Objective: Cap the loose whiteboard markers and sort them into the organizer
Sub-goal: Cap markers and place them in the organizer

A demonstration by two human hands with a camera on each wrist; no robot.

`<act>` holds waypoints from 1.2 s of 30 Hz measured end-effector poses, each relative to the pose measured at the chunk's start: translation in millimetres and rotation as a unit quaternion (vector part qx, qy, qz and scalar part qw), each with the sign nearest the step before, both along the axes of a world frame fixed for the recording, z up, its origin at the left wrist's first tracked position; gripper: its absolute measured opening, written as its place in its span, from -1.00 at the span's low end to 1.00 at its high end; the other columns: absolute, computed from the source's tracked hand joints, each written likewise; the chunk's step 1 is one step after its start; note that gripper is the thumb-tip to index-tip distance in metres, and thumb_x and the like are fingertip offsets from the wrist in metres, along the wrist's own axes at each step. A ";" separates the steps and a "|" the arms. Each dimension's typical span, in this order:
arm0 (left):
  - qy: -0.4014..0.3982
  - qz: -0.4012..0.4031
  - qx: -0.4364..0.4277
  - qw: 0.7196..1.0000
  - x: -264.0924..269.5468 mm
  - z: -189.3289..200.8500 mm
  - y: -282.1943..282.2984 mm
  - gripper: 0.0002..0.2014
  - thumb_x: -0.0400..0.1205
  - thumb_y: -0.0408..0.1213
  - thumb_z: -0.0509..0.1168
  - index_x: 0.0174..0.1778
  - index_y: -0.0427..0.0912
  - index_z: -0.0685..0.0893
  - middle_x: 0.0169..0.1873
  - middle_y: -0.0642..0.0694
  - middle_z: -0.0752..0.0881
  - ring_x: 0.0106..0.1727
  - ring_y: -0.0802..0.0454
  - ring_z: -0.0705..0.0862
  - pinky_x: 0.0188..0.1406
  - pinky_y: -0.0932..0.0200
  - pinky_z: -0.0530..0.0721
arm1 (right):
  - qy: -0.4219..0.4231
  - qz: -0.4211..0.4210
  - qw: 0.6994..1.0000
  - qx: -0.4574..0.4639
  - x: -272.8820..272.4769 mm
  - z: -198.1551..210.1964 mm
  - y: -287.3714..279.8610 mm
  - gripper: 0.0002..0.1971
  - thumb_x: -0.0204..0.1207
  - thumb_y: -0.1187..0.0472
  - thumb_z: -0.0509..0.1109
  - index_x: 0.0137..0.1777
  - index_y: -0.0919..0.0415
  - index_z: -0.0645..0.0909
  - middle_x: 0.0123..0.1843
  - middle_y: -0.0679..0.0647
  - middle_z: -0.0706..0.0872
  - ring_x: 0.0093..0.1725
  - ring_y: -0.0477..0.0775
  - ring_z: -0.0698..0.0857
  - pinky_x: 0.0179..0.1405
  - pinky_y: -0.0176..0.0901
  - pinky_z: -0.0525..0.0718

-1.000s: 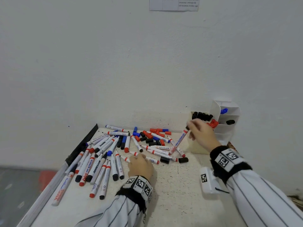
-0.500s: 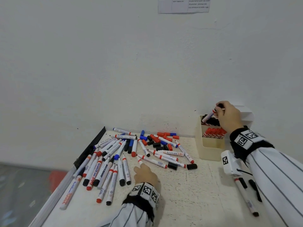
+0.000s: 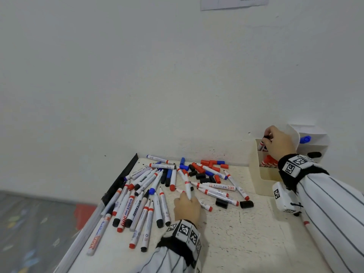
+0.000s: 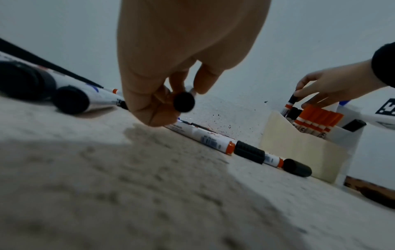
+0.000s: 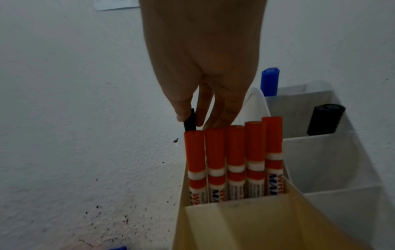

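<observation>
My right hand (image 3: pixel 266 137) pinches a black-capped marker (image 3: pixel 262 145) by its cap. The marker stands tilted in the back compartment of the cream organizer (image 3: pixel 262 186), behind a row of red-capped markers (image 3: pixel 267 161). In the right wrist view the fingers (image 5: pixel 183 116) hold the black cap (image 5: pixel 189 123) just above those red caps (image 5: pixel 233 152). My left hand (image 3: pixel 188 198) grips a white marker with a red band (image 3: pixel 186 184) at the near side of the loose pile (image 3: pixel 147 194). In the left wrist view its black end (image 4: pixel 183 102) shows between the fingertips.
Loose red, blue and black caps (image 3: pixel 201 170) lie behind the pile; two black caps (image 3: pixel 246 204) sit near the organizer. A white tiered holder (image 3: pixel 323 142) holds a blue marker (image 3: pixel 305 139) and a black one (image 3: pixel 314 154). A black strip (image 3: pixel 120 180) edges the table's left side.
My right hand carried the black-capped marker from above the pile to the organizer and lowered it into the back compartment. My left hand took hold of a marker from the pile.
</observation>
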State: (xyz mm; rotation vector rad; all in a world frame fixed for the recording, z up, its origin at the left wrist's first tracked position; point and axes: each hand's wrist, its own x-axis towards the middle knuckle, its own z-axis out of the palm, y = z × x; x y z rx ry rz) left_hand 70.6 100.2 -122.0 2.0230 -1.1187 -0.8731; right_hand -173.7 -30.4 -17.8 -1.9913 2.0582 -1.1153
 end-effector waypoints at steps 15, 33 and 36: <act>0.134 0.002 -0.083 0.987 -0.1 6.4 -11.5 -0.74 0.67 -0.30 0.21 0.27 -0.15 0.54 -0.21 0.09 0.57 -0.20 0.18 0.58 -0.20 0.35 0.59 | 0.171 -0.008 0.972 0.160 0.0 -16.7 0.3 -0.64 0.61 0.12 0.12 0.38 0.04 0.48 0.26 0.21 0.59 0.24 0.34 0.51 0.28 0.26 0.51; 0.137 -0.055 -0.078 0.986 -11.2 7.9 -6.6 -0.68 0.69 -0.19 0.18 0.33 -0.23 0.54 -0.12 -0.02 0.67 -0.21 0.10 0.67 -0.20 0.29 0.75 | 0.007 0.089 0.994 0.065 14.2 0.2 37.6 -0.83 0.58 0.28 0.24 0.08 0.17 0.62 0.14 0.12 0.65 0.04 0.07 0.60 0.06 -0.09 0.56; 0.144 -0.056 -0.083 0.985 -10.4 9.9 -6.1 -0.69 0.70 -0.18 0.18 0.31 -0.23 0.53 -0.22 0.04 0.62 -0.28 0.14 0.66 -0.30 0.31 0.74 | 0.001 0.142 0.977 0.160 28.5 4.2 63.3 -0.88 0.61 0.22 0.23 0.00 0.10 0.60 -0.04 0.06 0.70 -0.15 -0.05 0.61 -0.13 -0.20 0.59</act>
